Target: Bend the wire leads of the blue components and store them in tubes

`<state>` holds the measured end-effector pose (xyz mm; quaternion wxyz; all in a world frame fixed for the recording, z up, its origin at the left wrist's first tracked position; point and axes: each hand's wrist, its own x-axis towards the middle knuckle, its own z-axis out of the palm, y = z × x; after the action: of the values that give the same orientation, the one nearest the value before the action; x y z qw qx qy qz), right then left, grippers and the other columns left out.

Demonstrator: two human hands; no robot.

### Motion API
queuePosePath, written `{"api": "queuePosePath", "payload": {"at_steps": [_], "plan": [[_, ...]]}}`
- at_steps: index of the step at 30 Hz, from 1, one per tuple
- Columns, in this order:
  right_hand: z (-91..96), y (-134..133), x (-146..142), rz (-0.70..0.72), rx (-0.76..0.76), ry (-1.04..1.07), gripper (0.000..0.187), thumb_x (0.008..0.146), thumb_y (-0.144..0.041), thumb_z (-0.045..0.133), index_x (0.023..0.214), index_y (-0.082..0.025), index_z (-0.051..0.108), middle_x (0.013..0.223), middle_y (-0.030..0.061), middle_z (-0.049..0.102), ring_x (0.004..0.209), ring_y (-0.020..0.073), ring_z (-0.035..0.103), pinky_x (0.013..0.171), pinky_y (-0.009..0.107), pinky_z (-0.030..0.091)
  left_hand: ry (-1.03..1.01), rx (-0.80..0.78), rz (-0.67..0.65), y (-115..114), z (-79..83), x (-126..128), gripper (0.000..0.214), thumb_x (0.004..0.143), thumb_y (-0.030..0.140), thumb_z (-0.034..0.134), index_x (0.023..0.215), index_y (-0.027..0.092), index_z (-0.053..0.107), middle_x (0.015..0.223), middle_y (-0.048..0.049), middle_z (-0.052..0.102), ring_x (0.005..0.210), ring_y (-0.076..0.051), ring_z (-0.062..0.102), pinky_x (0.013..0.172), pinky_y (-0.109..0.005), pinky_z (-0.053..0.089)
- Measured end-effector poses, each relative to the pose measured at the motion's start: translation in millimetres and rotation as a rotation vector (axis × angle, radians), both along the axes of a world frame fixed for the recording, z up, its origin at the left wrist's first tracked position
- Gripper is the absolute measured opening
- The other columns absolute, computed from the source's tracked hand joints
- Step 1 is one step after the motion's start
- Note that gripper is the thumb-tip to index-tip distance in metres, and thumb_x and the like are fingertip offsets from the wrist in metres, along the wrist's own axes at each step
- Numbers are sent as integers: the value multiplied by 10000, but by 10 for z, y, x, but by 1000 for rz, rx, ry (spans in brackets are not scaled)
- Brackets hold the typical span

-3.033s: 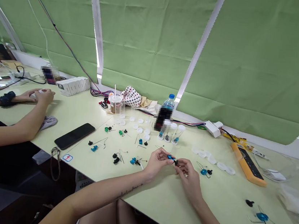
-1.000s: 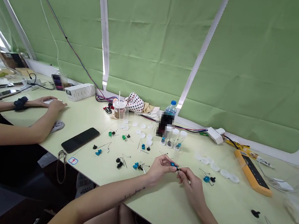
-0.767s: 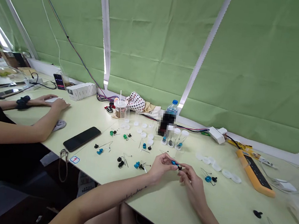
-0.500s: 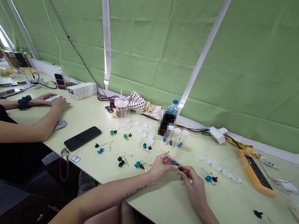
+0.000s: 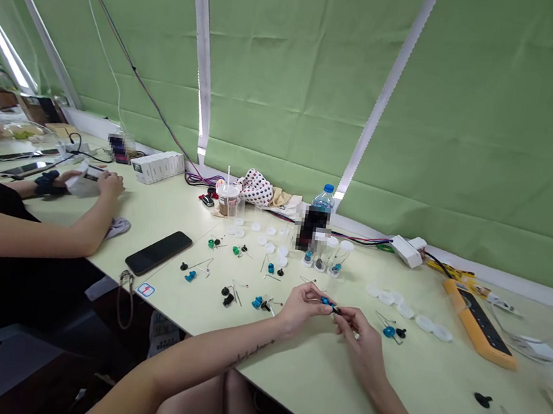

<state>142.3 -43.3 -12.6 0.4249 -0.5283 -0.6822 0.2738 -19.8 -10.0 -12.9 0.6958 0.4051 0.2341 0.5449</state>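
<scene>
a: what do the hands hold at the centre of the view?

b: the left hand (image 5: 301, 311) has its fingers drawn together on a small blue piece (image 5: 326, 301). the right hand (image 5: 361, 341) has thumb and fingertips pinched about a black part (image 5: 336, 310), which lies against the right end of the blue piece. both parts are held above the surface (image 5: 306, 378).

a: what has just changed?

b: the left grip is much the same. three seconds ago the round face of the black part showed plainly; now only a thin, slanting outline is visible. whether the part was turned or merely covered by the fingers cannot be told. farther left, a co-worker's hands (image 5: 110, 184) now have a white box (image 5: 85, 181) tipped up, with more of its face in sight.

a: and what does this mean for the work?

b: the handling of the pair appears, in judgement, to be unfinished, since both hands remain closed on it. whether the two parts are joined is too small to tell.

a: what lies nearest?

b: to the right, a blue piece with wires (image 5: 389, 331) beside a black knob (image 5: 401, 333); behind, clear tubes (image 5: 338, 258) and a row of white caps (image 5: 405, 310).
</scene>
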Motion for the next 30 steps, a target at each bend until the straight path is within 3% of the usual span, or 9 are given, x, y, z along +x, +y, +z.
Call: {"api": "queuePosePath", "payload": {"at_steps": [5,10,18,24,30], "plan": [[35,-22,-8,43,-56,3,359,884,-523,401,920,-202,560,714,35,614,589,158,559,544,271,480,8,22,11,-7,3,6,361,557,215,819,789,130,556,846,-80,683,787,-163,636,770,-317,459],[26,-10,-17,-8,-29,30,383,857,-509,469,1085,-203,502,789,42,632,613,162,584,549,275,493,14,26,16,-11,34,0,366,553,232,822,777,130,552,868,-93,684,786,-170,638,779,-331,462],[1,9,-7,-11,120,-38,313,831,-466,526,977,-191,553,816,59,647,744,196,608,687,311,492,14,3,0,4,11,-2,390,532,235,831,772,118,545,835,-83,681,765,-165,640,762,-320,470],[8,-21,2,-2,33,-22,308,849,-472,492,963,-199,579,752,33,643,649,171,594,583,266,487,25,30,9,-23,27,-2,369,552,215,821,784,121,551,849,-90,684,794,-180,643,766,-323,468],[-38,4,29,8,-28,-2,329,870,-475,454,978,-198,596,771,41,654,643,169,591,579,264,500,41,30,36,-26,32,2,343,558,211,816,774,112,569,832,-90,683,765,-167,640,749,-313,469]]}}
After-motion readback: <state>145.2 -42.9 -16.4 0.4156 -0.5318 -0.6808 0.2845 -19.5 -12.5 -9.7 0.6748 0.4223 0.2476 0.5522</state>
